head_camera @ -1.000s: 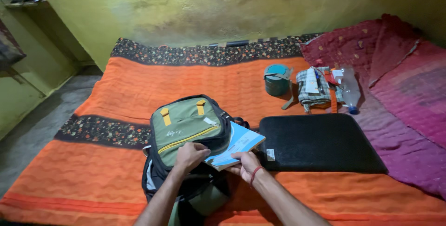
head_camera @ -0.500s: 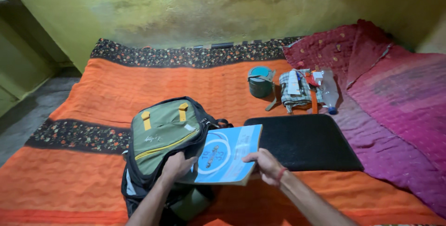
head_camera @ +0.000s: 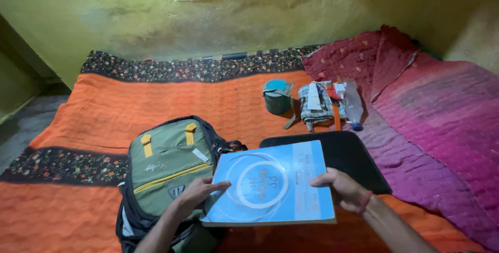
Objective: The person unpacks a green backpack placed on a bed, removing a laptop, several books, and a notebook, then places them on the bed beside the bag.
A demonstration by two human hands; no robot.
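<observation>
A light blue notebook (head_camera: 270, 184) with white rings on its cover is held flat in front of me. My right hand (head_camera: 343, 189) grips its right edge. My left hand (head_camera: 195, 195) touches its left edge, fingers spread, resting over the green and black backpack (head_camera: 166, 164) with yellow tabs. The backpack lies on an orange bedspread (head_camera: 130, 102). A black flat case (head_camera: 348, 154) lies just behind the notebook, partly covered by it.
A teal round container (head_camera: 277, 96), a checked cloth bundle (head_camera: 316, 105) and a clear plastic bottle (head_camera: 352, 106) lie farther back. A maroon quilt (head_camera: 436, 112) covers the right side. A yellow-green wall (head_camera: 130, 14) with a window ledge stands behind the bed.
The notebook has come out of the backpack's side and now lies flat, cover up, in front of me. The view has shifted to the right.
</observation>
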